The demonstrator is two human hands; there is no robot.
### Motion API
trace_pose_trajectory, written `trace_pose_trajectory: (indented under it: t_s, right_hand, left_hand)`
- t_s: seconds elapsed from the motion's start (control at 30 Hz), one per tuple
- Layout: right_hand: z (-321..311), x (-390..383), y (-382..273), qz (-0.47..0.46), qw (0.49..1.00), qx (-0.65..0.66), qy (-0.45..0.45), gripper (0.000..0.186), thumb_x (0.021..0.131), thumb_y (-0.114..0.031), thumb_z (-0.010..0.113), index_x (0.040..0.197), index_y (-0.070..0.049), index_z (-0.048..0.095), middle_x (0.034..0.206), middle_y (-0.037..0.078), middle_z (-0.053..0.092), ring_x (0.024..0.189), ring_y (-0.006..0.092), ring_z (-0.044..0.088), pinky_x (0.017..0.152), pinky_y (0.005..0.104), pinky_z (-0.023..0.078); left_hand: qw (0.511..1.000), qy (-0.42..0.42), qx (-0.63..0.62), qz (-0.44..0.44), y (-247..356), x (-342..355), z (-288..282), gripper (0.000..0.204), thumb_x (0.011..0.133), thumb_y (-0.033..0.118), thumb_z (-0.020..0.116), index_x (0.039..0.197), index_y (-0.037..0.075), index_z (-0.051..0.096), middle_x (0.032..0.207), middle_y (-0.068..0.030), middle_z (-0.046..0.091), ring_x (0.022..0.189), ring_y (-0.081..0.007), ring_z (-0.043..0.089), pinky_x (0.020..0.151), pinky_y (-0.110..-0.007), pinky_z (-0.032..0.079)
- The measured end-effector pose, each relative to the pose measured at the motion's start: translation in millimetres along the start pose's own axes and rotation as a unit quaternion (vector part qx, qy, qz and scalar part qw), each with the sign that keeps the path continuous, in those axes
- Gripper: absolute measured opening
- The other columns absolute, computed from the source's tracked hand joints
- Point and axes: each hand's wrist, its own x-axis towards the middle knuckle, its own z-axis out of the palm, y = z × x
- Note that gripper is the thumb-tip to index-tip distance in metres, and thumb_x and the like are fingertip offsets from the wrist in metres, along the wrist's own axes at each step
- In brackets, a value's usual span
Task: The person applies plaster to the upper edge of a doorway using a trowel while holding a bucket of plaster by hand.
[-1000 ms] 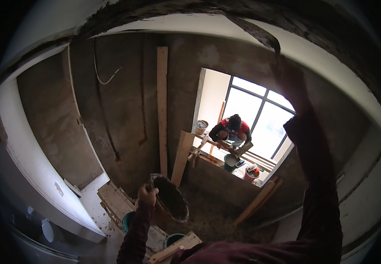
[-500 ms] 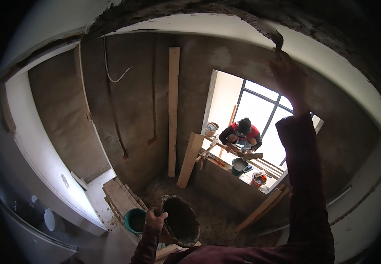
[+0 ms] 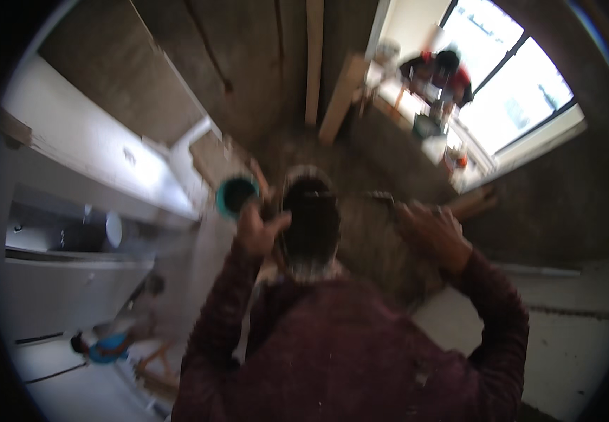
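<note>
My left hand (image 3: 256, 232) grips the left rim of a dark bucket (image 3: 313, 269), which stands in front of my chest with dark wet mortar inside. In my right hand (image 3: 432, 235), fingers wrapped round its handle, is a trowel (image 3: 374, 196). Its thin blade points left, edge-on, to the bucket's mouth. Blur hides whether the blade touches the mortar. Just beyond my left hand stands a teal bucket (image 3: 221, 200), its inside dark.
A co-worker (image 3: 446, 70) crouches on the window ledge among buckets. Boards (image 3: 341, 98) lean against the far wall. A plank platform (image 3: 209, 163) lies beyond the teal bucket. Another person in blue (image 3: 109, 347) shows small at lower left.
My right hand has come down from the ceiling edge to the dark bucket with the trowel. The view has tipped downward; my left hand still grips the bucket.
</note>
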Motion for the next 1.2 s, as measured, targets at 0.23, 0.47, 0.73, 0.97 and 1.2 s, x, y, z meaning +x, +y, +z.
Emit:
trace_pose_trajectory:
  t_s: [0.23, 0.47, 0.73, 0.97, 1.2]
  right_hand:
    - [85.4, 15.3, -65.7, -0.095, 0.991, -0.047, 0.081, 0.032, 0.077, -0.012, 0.057, 0.105, 0.001, 0.050, 0.087, 0.011, 0.059, 0.067, 0.0213, 0.064, 0.052, 0.0312, 0.050]
    - [107.2, 17.3, -79.7, -0.163, 0.985, -0.022, 0.044, 0.021, 0.074, -0.012, 0.055, 0.086, 0.004, 0.057, 0.070, 0.009, 0.061, 0.061, 0.0192, 0.063, 0.046, 0.0297, 0.048]
    - [61.2, 22.1, -54.2, -0.080, 0.996, -0.041, -0.014, 0.033, 0.078, -0.014, 0.056, 0.098, 0.012, 0.051, 0.073, 0.013, 0.061, 0.063, 0.0234, 0.065, 0.047, 0.0333, 0.050]
    - [130.0, 56.8, -43.8, -0.316, 0.904, 0.195, -0.213, 0.024, 0.082, -0.025, 0.055, 0.079, -0.005, 0.068, 0.080, 0.014, 0.065, 0.086, 0.0264, 0.064, 0.079, 0.0368, 0.050]
    - [109.5, 39.3, -77.2, -0.206, 0.957, 0.187, -0.077, 0.019, 0.081, -0.022, 0.056, 0.090, -0.005, 0.057, 0.083, 0.012, 0.062, 0.074, 0.0284, 0.065, 0.060, 0.0406, 0.052]
  left_hand:
    - [0.981, -0.113, -0.150, -0.053, 27.1, -53.0, -5.9, 0.028, 0.079, 0.004, 0.070, 0.102, 0.004, 0.054, 0.094, -0.0021, 0.059, 0.084, -0.0089, 0.054, 0.079, -0.024, 0.045]
    - [0.974, -0.128, -0.173, -0.065, 30.1, -47.0, 3.7, 0.031, 0.079, 0.000, 0.068, 0.106, 0.002, 0.053, 0.094, -0.0017, 0.058, 0.083, -0.0089, 0.054, 0.078, -0.024, 0.046]
    - [0.985, -0.124, -0.114, -0.019, 30.4, -53.6, 3.5, 0.028, 0.080, 0.002, 0.066, 0.106, 0.002, 0.055, 0.095, -0.0026, 0.059, 0.084, -0.0085, 0.055, 0.077, -0.024, 0.047]
    - [0.966, -0.166, -0.195, -0.045, 27.6, -53.5, 12.2, 0.032, 0.078, 0.002, 0.068, 0.107, 0.002, 0.053, 0.100, -0.0048, 0.058, 0.088, -0.0102, 0.056, 0.078, -0.025, 0.047]
    - [0.990, -0.024, -0.134, -0.044, 18.1, -66.3, -15.5, 0.025, 0.077, -0.004, 0.064, 0.100, 0.003, 0.058, 0.090, -0.0022, 0.061, 0.079, -0.0105, 0.057, 0.076, -0.023, 0.047]
